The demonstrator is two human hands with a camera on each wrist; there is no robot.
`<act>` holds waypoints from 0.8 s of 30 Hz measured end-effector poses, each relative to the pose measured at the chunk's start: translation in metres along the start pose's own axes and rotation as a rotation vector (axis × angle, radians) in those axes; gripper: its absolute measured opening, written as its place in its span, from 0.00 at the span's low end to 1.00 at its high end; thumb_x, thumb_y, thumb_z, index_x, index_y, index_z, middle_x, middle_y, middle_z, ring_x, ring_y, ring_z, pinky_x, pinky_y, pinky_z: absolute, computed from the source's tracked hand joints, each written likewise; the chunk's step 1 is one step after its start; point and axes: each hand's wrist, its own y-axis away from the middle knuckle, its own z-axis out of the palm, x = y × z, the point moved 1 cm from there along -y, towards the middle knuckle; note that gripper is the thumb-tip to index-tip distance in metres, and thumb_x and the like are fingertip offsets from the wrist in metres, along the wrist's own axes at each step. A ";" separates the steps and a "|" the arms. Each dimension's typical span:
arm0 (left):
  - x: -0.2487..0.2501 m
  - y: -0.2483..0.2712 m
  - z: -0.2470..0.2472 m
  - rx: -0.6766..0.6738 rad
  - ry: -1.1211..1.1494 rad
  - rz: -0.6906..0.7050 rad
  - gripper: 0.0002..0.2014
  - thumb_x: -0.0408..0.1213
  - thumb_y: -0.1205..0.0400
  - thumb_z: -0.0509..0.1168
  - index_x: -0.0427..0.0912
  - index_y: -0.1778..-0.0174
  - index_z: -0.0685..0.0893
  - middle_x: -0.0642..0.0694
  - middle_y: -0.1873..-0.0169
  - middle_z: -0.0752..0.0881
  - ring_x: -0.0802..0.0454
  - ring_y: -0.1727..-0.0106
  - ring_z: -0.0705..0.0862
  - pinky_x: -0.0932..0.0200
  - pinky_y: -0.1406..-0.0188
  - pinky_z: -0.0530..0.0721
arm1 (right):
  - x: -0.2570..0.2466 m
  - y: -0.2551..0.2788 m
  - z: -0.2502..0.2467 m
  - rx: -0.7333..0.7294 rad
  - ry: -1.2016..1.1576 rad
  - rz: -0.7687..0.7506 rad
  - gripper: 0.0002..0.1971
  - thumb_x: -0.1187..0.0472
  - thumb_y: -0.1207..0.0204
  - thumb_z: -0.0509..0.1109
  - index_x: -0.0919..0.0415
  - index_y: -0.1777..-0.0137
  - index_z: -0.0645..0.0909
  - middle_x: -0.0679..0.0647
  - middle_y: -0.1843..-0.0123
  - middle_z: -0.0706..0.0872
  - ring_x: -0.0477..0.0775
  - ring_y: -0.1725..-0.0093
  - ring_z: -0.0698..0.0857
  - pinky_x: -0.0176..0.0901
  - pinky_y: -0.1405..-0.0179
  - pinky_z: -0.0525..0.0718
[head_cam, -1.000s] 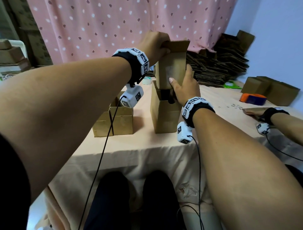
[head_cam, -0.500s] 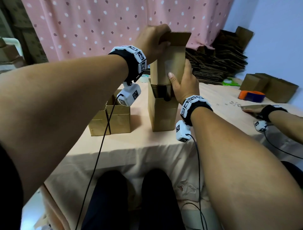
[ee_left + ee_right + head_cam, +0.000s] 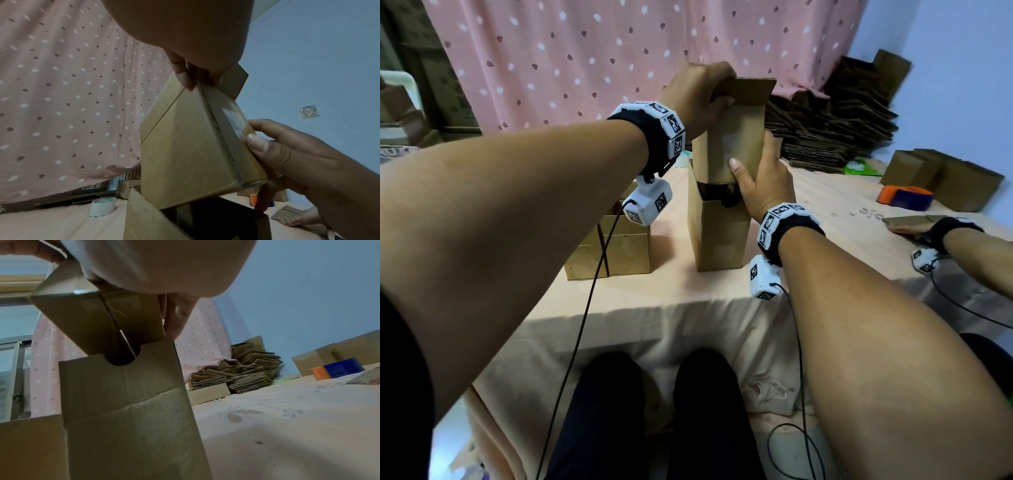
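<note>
Head view — left hand (image 3: 697, 96) grips the small box (image 3: 736, 140) up top, right hand (image 3: 763, 186) clamps its side — right at the open carton (image 3: 717, 236) mouth.

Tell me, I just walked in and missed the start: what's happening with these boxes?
A person holds a small brown cardboard box in both hands: the left hand grips its top flap, the right hand clasps its lower side. Its bottom end is at the mouth of an open brown cardboard carton standing on the peach-clothed table; most of it is above the rim.
</note>
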 end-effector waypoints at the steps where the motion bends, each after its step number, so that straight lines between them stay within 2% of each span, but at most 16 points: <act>1: -0.001 0.001 0.001 -0.008 -0.004 -0.001 0.16 0.40 0.16 0.66 0.38 0.34 0.84 0.38 0.49 0.90 0.41 0.50 0.86 0.60 0.55 0.74 | 0.002 0.000 0.002 -0.006 -0.006 0.004 0.39 0.37 0.19 0.61 0.57 0.15 0.55 0.65 0.31 0.82 0.70 0.37 0.83 0.57 0.39 0.83; 5: -0.005 0.004 0.006 -0.045 -0.003 -0.010 0.16 0.40 0.17 0.67 0.38 0.34 0.84 0.37 0.50 0.90 0.39 0.50 0.86 0.54 0.53 0.79 | 0.007 0.001 0.009 -0.033 -0.012 0.014 0.40 0.35 0.20 0.60 0.55 0.15 0.54 0.63 0.33 0.84 0.68 0.38 0.84 0.57 0.40 0.84; 11: -0.009 0.010 0.012 -0.095 -0.007 -0.016 0.14 0.38 0.17 0.68 0.37 0.37 0.85 0.36 0.52 0.90 0.39 0.51 0.86 0.48 0.51 0.84 | 0.010 0.006 0.014 -0.079 0.013 0.046 0.40 0.38 0.18 0.61 0.57 0.14 0.52 0.66 0.25 0.78 0.69 0.31 0.80 0.55 0.34 0.80; 20: -0.015 0.015 0.020 -0.109 -0.029 -0.009 0.14 0.37 0.16 0.67 0.38 0.36 0.85 0.37 0.50 0.89 0.39 0.49 0.85 0.55 0.52 0.77 | 0.012 0.010 0.023 -0.089 0.001 0.048 0.40 0.39 0.18 0.62 0.59 0.14 0.52 0.66 0.26 0.78 0.69 0.32 0.81 0.56 0.35 0.81; 24: -0.016 0.018 0.022 -0.110 -0.014 0.002 0.13 0.36 0.16 0.67 0.37 0.36 0.85 0.36 0.50 0.89 0.39 0.50 0.86 0.52 0.50 0.80 | 0.013 0.013 0.022 -0.087 0.033 0.056 0.40 0.39 0.17 0.61 0.58 0.14 0.51 0.65 0.24 0.77 0.68 0.31 0.81 0.55 0.35 0.80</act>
